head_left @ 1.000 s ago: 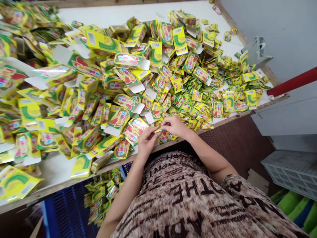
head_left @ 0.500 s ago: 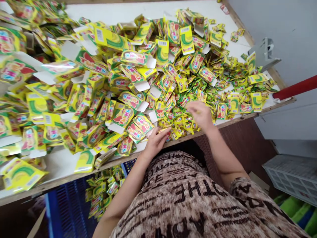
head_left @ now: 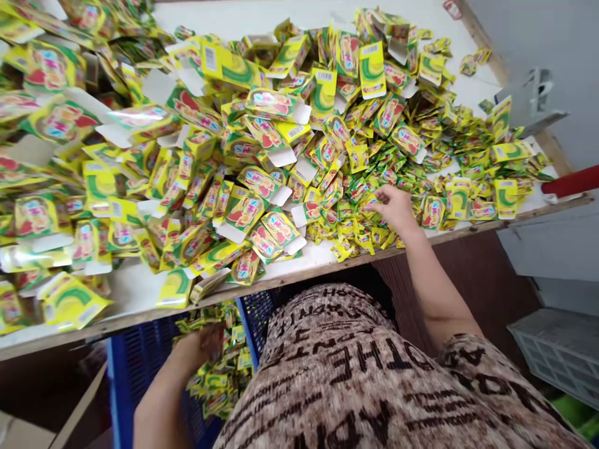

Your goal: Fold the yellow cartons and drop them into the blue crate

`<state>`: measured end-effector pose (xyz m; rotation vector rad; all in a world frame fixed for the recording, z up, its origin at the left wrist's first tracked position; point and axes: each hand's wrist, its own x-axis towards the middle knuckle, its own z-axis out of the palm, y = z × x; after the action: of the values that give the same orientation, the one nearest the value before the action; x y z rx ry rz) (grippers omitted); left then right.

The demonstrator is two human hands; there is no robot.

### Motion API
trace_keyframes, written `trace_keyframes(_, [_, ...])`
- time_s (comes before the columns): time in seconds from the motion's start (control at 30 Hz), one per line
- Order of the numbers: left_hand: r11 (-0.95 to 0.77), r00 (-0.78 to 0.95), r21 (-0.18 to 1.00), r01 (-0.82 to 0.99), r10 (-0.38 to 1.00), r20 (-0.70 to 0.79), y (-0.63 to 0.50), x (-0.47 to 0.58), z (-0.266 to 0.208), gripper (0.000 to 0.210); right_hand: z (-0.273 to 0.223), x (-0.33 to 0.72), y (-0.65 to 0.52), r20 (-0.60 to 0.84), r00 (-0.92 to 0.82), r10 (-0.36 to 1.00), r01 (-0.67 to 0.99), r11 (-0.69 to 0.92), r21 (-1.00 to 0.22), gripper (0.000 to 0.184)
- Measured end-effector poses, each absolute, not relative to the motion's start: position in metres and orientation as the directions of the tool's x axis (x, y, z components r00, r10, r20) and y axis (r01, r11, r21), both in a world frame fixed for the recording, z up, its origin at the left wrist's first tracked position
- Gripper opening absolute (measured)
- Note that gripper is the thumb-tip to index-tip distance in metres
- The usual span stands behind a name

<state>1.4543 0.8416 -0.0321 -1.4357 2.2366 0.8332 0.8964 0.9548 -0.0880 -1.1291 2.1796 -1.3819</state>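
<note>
My right hand is over the heap of small yellow-green packets near the table's front edge. Its fingers are curled, the tips pinching at a small packet among the others. Below the table edge, my left hand is inside the blue crate, over the packed boxes there. That hand is smeared and in shadow, so its fingers do not show clearly. Left of the small packets lie many yellow-green printed boxes, several with white end flaps open.
A wooden rim borders the white table. On the right are a grey metal bracket and a red bar. A grey slatted crate stands on the floor, lower right. Cardboard flaps show at lower left.
My left hand has moved from the table edge down and left into the blue crate. My right hand stays by the small packets, its fingers now lower among them. The view has shifted slightly.
</note>
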Motion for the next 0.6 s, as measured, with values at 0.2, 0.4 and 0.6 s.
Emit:
trace_keyframes(0.2, [0.396, -0.706, 0.648, -0.651, -0.630, -0.324, 0.848, 1.346, -0.008, 0.037, -0.106, 0.903, 0.944, 0.235, -0.609, -0.757, -0.705, 0.382, -0.598, 0.036])
trace_keyframes(0.4, [0.784, -0.761, 0.541, -0.305, -0.542, 0.357, 0.823, 1.112, -0.018, 0.042, -0.097, 0.917, 0.957, 0.252, -0.540, -0.803, -0.771, 0.353, -0.530, 0.024])
trace_keyframes(0.6, [0.707, -0.703, 0.564, -0.428, -0.652, 0.285, 0.801, 1.093, -0.024, 0.026, -0.086, 0.928, 0.985, 0.256, -0.694, -0.673, -0.514, 0.215, -0.830, 0.032])
